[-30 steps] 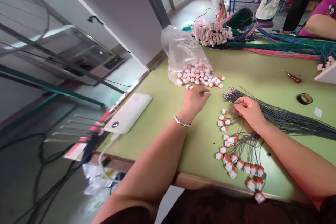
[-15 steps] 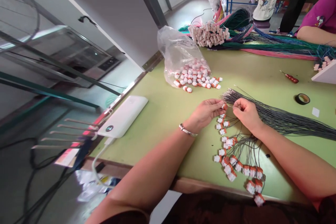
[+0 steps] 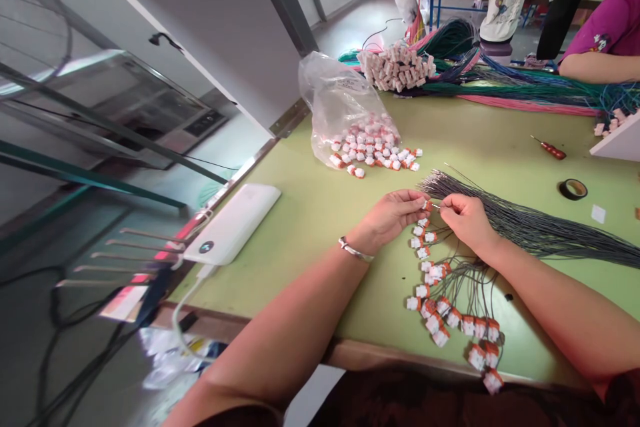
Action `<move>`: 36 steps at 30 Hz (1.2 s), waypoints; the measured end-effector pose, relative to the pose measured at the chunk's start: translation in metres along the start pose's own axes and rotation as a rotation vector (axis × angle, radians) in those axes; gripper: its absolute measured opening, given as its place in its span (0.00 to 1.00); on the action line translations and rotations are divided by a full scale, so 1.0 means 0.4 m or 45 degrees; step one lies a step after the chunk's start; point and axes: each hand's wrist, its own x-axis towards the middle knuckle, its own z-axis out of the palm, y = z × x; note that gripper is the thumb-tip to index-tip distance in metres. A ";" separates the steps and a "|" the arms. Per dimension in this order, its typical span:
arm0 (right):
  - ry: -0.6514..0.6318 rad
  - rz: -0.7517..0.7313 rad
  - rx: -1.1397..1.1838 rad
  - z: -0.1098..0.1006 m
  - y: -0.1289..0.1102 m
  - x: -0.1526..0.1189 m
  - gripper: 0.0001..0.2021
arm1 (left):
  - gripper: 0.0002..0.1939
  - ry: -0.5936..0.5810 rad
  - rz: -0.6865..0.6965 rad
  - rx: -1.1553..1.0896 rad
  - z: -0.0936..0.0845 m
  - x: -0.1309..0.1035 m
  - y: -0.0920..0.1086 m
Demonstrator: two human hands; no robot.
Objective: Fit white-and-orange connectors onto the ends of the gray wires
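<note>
Between the fingertips of my left hand (image 3: 400, 212) is a small white-and-orange connector (image 3: 427, 205). My right hand (image 3: 465, 220) pinches a thin dark wire (image 3: 437, 207), its metal tip at the connector; whether the tip is inside I cannot tell. Behind and under my right hand lies a long bundle of dark wires (image 3: 530, 227), bare ends toward the left. Below my hands, several connectors (image 3: 439, 272) with wires attached are spread over the table toward its front edge.
A clear plastic bag (image 3: 340, 90) spills loose connectors (image 3: 375, 147) onto the green table (image 3: 300, 227). A white power bank (image 3: 235, 223) with a cable lies left. At right are black tape (image 3: 573, 189) and a red-handled awl (image 3: 553, 149). Another person's arm (image 3: 600, 65) rests at the far right.
My right hand has moved slightly left, bringing the wire tip closer to the connector. My left hand stays in nearly the same place. The view has shifted slightly.
</note>
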 end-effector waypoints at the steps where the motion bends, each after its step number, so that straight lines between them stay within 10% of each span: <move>1: -0.013 -0.008 -0.016 0.000 0.001 0.001 0.07 | 0.04 0.002 0.000 0.008 0.000 -0.001 -0.001; 6: -0.085 -0.011 -0.055 -0.005 -0.004 0.008 0.08 | 0.06 -0.015 0.100 0.160 0.007 -0.004 -0.004; 15: -0.300 0.349 0.303 -0.029 -0.014 0.028 0.06 | 0.08 -0.168 0.899 1.022 0.031 -0.012 0.006; 27: -0.027 0.269 0.202 -0.015 -0.007 0.019 0.05 | 0.08 0.102 0.384 0.483 0.030 0.014 -0.036; 36: -0.041 0.232 0.115 -0.012 -0.006 0.015 0.06 | 0.05 0.029 0.466 0.530 0.037 0.015 -0.040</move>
